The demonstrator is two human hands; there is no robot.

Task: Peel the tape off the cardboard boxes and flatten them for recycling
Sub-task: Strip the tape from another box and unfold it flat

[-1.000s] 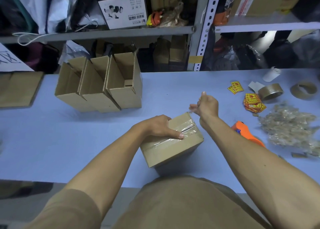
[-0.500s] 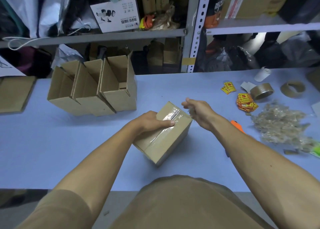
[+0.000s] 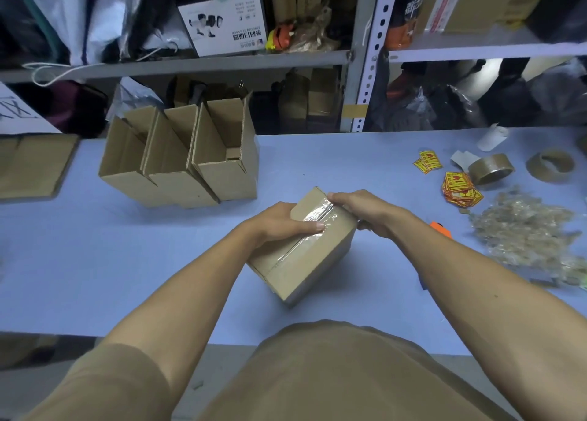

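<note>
The box (image 3: pixel 301 245) sits tilted on the table (image 3: pixel 79 261) near its front edge, with the tape (image 3: pixel 313 222) uppermost. The left hand (image 3: pixel 279 226) grips its 9 o'clock side, thumb on the tape, probably to steady it. The right hand (image 3: pixel 359 207) curls over its 1 o'clock corner, likely seeking the tape end.

Yellow-red stickers (image 3: pixel 460 188) on blue table (image 3: pixel 95 261), orange tool (image 3: pixel 440 228) (half hidden), cluttered shelves (image 3: pixel 203 61)

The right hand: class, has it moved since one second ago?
Yes. The right hand has dropped from above the taped box onto its far edge, away from the stickers.
</note>
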